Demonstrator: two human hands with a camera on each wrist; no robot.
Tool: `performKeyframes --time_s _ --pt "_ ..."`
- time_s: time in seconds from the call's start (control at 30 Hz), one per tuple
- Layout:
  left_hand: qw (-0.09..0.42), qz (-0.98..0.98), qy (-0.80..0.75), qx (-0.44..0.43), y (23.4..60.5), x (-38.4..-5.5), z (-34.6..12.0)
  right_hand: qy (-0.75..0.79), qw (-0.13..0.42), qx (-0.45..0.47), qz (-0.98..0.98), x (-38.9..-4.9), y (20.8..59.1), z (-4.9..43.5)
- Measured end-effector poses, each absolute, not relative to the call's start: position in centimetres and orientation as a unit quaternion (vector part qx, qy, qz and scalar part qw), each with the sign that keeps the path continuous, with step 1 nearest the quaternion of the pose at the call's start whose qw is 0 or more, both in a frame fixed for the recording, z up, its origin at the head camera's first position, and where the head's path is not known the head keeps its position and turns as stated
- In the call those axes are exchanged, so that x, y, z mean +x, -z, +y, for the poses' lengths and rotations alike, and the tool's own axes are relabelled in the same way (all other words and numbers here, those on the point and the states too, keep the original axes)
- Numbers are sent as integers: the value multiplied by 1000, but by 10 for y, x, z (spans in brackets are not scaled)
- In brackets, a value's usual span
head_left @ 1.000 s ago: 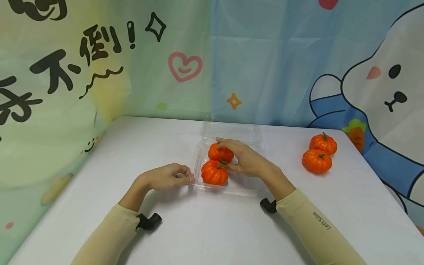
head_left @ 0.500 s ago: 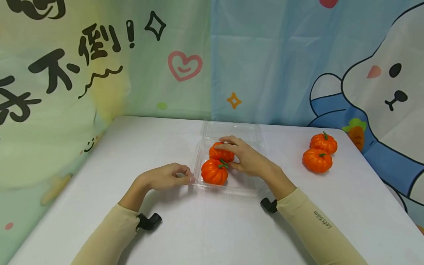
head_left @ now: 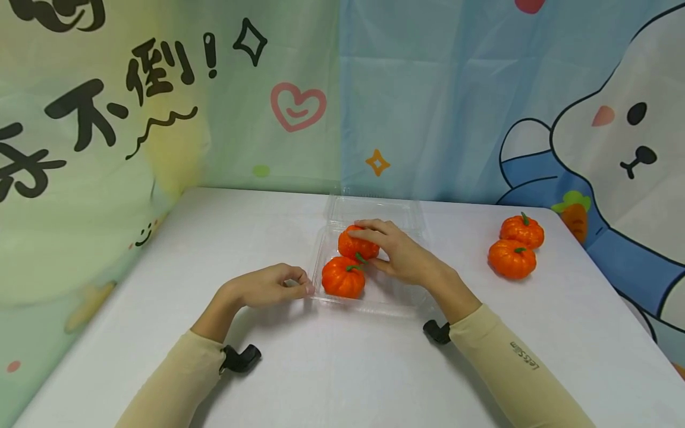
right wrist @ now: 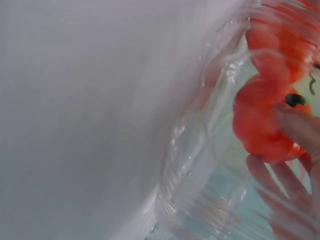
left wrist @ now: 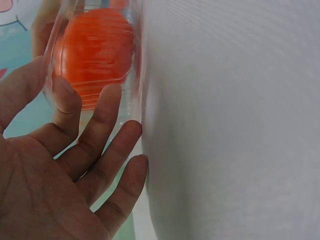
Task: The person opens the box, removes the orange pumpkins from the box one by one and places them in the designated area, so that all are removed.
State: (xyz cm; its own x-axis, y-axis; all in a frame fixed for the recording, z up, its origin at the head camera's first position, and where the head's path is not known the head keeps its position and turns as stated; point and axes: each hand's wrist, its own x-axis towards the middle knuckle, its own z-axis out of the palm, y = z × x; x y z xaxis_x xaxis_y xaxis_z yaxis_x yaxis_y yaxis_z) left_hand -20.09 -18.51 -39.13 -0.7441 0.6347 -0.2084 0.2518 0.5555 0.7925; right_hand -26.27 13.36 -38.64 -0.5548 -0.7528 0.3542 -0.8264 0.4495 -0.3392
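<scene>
My right hand (head_left: 402, 252) grips the far pumpkin (head_left: 354, 243), just beyond the near pumpkin (head_left: 341, 278); my left hand (head_left: 274, 285) pinches the clear plastic clamshell (head_left: 393, 308) at its near-left corner.

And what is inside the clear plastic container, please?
Inside the clear container are the near orange pumpkin and, just behind it, the far orange pumpkin. The right hand holds the far one and covers part of it. Whatever lies directly under them is hidden.
</scene>
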Motion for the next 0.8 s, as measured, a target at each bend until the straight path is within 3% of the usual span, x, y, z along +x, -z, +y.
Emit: performKeyframes --time_s 0.3,0.8 --pt "243 846 -392 267 393 -203 -185 -260 130 473 -831 -262 383 141" --pt "245 844 -394 269 390 -202 -184 -282 168 450 -830 -257 377 164"
